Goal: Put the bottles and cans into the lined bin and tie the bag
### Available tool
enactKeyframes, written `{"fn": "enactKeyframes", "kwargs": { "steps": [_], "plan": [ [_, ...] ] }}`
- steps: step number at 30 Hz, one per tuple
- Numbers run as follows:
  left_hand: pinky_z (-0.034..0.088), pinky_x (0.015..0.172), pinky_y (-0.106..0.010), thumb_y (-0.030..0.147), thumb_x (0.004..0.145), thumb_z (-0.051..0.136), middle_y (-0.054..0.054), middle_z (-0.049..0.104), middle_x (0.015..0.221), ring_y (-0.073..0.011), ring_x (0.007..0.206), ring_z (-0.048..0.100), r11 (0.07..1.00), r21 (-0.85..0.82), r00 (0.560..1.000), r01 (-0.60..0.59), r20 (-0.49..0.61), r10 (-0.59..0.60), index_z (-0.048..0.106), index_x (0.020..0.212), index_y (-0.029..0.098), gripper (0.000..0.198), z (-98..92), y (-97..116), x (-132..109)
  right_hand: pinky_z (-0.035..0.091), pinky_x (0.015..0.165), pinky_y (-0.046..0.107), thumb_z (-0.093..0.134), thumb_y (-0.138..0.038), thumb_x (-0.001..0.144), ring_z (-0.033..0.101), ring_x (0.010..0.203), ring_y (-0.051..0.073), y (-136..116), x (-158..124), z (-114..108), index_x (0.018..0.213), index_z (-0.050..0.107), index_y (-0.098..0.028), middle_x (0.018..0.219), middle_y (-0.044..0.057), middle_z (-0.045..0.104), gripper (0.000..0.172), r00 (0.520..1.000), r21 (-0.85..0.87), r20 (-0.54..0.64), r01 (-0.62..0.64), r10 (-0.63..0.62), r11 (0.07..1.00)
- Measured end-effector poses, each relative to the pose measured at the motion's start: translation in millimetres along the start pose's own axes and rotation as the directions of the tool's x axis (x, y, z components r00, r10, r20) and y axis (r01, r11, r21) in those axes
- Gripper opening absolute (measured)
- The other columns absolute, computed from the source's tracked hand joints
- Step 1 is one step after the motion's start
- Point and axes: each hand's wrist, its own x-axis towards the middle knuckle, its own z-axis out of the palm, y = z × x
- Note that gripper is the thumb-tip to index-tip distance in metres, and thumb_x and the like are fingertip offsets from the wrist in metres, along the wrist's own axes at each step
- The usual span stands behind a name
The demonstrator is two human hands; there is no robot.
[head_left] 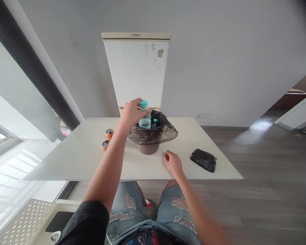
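Centrally, left hand (131, 114) fingers wrap the bottle (145, 118) over the bin (148, 148); right hand (172, 162) rests half-curled near the table (79, 151) edge.

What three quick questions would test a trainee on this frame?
1. Multiple choice: what does the left hand grip?
A) a can
B) a bottle with a teal cap
C) a folded black bag
2. True or false: the right hand holds the folded black bag.
3. Fill in: the number of cans standing to the left of the bin is ____.

Key
1. B; the bottle is held over the bin.
2. False; the right hand rests on the table, apart from the bag.
3. Two.
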Motion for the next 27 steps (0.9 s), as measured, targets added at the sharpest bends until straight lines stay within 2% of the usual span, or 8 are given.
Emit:
{"fn": "enactKeyframes", "kwargs": {
  "steps": [5, 11, 13, 16, 18, 21, 24, 27],
  "plan": [
    [0.053, 0.08, -0.031, 0.038, 0.083, 0.078, -0.002, 0.075, 0.097, -0.0209, 0.085, 0.068, 0.999, 0.05, 0.973, 0.008, 0.23, -0.019, 0.067, 0.128, 0.028, 0.047, 24.7, -8.6, 6.9, 0.029, 0.058, 0.024, 0.05, -0.017, 0.094, 0.056, 0.067, 0.015, 1.1, -0.8, 1.1, 0.086, 0.055, -0.023, 0.079, 0.001, 0.066, 0.011, 1.0, 0.001, -0.005, 0.012, -0.012, 1.0],
    [0.052, 0.094, -0.033, 0.04, 0.097, 0.061, -0.006, 0.078, 0.118, -0.0259, 0.108, 0.07, 0.997, 0.065, 0.951, -0.033, 0.308, 0.011, 0.07, 0.139, 0.03, 0.045, 36.3, -8.5, 2.2, 0.029, 0.057, 0.024, 0.051, -0.017, 0.093, 0.056, 0.067, 0.015, 0.1, -0.3, -0.2, 0.086, 0.055, -0.023, 0.079, 0.002, 0.067, 0.01, 1.0, -0.002, 0.008, 0.014, -0.014, 1.0],
    [0.052, 0.094, -0.032, 0.04, 0.092, 0.065, -0.004, 0.079, 0.111, -0.0256, 0.104, 0.071, 0.995, 0.082, 0.928, -0.061, 0.371, 0.026, 0.076, 0.131, 0.03, 0.042, 39.9, -10.5, 1.1, 0.029, 0.057, 0.024, 0.051, -0.017, 0.093, 0.056, 0.067, 0.015, -0.3, -0.1, -0.5, 0.086, 0.055, -0.023, 0.08, 0.002, 0.067, 0.01, 1.0, 0.001, 0.015, 0.005, -0.005, 1.0],
    [0.054, 0.085, -0.032, 0.041, 0.09, 0.065, -0.002, 0.076, 0.087, -0.0241, 0.088, 0.071, 0.99, 0.11, 0.866, -0.089, 0.499, 0.022, 0.085, 0.098, 0.028, 0.025, 45.0, -13.0, -1.3, 0.03, 0.058, 0.024, 0.05, -0.017, 0.093, 0.056, 0.068, 0.015, -0.5, -0.2, -0.8, 0.086, 0.055, -0.023, 0.08, 0.003, 0.067, 0.01, 1.0, 0.011, 0.019, 0.003, -0.003, 1.0],
    [0.053, 0.076, -0.033, 0.046, 0.095, 0.058, -0.002, 0.068, 0.07, -0.0227, 0.075, 0.068, 0.989, 0.125, 0.851, -0.079, 0.526, 0.001, 0.081, 0.078, 0.027, 0.035, 44.0, -11.8, -4.5, 0.03, 0.058, 0.024, 0.05, -0.017, 0.093, 0.056, 0.068, 0.015, -0.9, -0.4, -1.2, 0.086, 0.054, -0.023, 0.08, 0.002, 0.066, 0.01, 1.0, 0.01, 0.017, 0.008, -0.008, 1.0],
    [0.053, 0.075, -0.031, 0.049, 0.1, 0.05, -0.002, 0.068, 0.071, -0.0209, 0.075, 0.066, 0.995, 0.095, 0.92, -0.042, 0.392, 0.001, 0.076, 0.076, 0.025, 0.042, 31.7, -6.4, -14.9, 0.03, 0.058, 0.024, 0.05, -0.017, 0.093, 0.057, 0.068, 0.016, -2.5, -0.9, -2.1, 0.086, 0.055, -0.023, 0.08, 0.003, 0.067, 0.01, 1.0, 0.011, 0.017, 0.002, -0.002, 1.0],
    [0.054, 0.082, -0.028, 0.044, 0.102, 0.048, -0.002, 0.074, 0.085, -0.02, 0.087, 0.069, 1.0, 0.016, 0.998, 0.027, 0.059, -0.027, 0.074, 0.092, 0.024, 0.034, 11.3, -7.1, -36.1, 0.029, 0.057, 0.025, 0.049, -0.023, 0.096, 0.056, 0.066, 0.016, -3.7, -0.6, -3.5, 0.082, 0.055, -0.023, 0.077, 0.003, 0.065, 0.015, 1.0, 0.035, 0.012, 0.0, -0.001, 0.999],
    [0.053, 0.078, -0.027, 0.04, 0.104, 0.04, -0.004, 0.072, 0.082, -0.018, 0.08, 0.068, 0.989, -0.061, 0.938, 0.137, -0.314, -0.149, 0.069, 0.095, 0.022, 0.036, -6.3, -29.3, -69.6, 0.029, 0.057, 0.026, 0.048, -0.029, 0.098, 0.052, 0.061, 0.016, -3.8, 0.3, -5.7, 0.073, 0.05, -0.023, 0.067, 0.002, 0.06, 0.026, 1.0, 0.057, -0.006, 0.004, -0.004, 0.998]
  ]
}}
